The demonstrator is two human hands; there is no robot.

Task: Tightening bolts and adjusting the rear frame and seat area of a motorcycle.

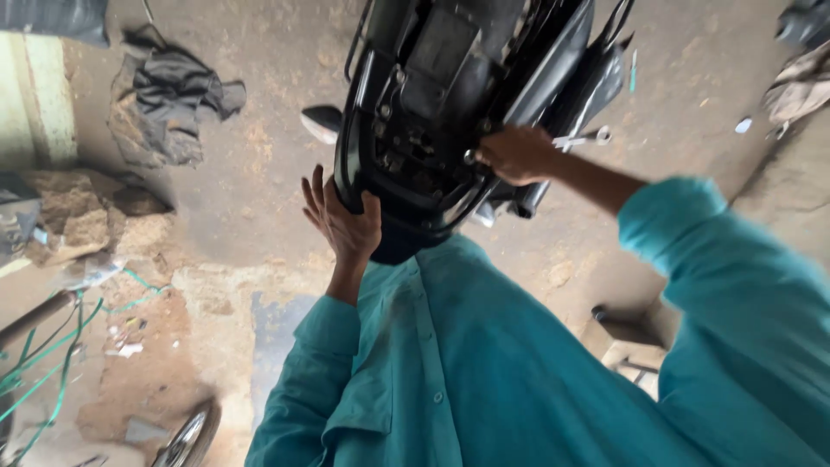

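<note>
Both hands on the black motorcycle tail (450, 104), seen from the head view.
Left hand (344, 220) presses its lower rim, fingers spread; right hand (517, 154) is closed, pinching a fastener there, a silver wrench (584, 137) just beside.

A single head-worn camera looks steeply down the person's own front, so the teal shirt (484, 363) fills the lower centre and right of the frame, very near the lens. Both arms run upward into the picture toward the black motorcycle rear section (450, 112), which sits close at top centre. The left hand (344, 220) and right hand (517, 154) lie near mid-frame. Beyond them the dusty concrete floor (259, 173) spreads across the left and upper edges, farther off. No second view shares the scene.
</note>
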